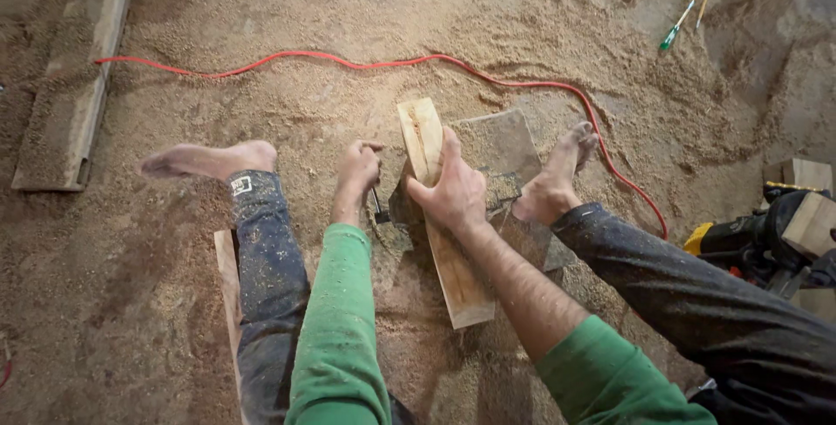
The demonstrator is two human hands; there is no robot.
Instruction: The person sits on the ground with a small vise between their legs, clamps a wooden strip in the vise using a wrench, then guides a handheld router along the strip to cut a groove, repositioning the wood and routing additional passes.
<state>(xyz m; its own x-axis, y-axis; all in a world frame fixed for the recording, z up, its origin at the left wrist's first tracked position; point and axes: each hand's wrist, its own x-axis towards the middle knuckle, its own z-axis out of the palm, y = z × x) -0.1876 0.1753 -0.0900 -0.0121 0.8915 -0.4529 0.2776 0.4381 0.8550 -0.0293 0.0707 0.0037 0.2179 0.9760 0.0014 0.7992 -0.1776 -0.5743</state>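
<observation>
Sawdust-covered floor (488, 24), workshop setting, seen from above. Seated on floor, legs spread, bare feet out; dark trousers, green sleeves.

Right hand (455, 192): clamped over a pale wooden plank (440, 242), fingers wrapped across its left edge near the far end. Plank lying flat between the legs, running lengthways away from the body, resting partly on a darker flat board (501, 151) near the right foot (557, 177).

Left hand (359, 168): clenched around a small dark tool (380, 207), just beside the plank's left edge; kind of tool not discernible.

Red cable (348, 61) snaking across floor beyond the feet. Two green-handled tools (677, 29) at far right. Yellow-and-black power tool (749, 242) at right edge.
</observation>
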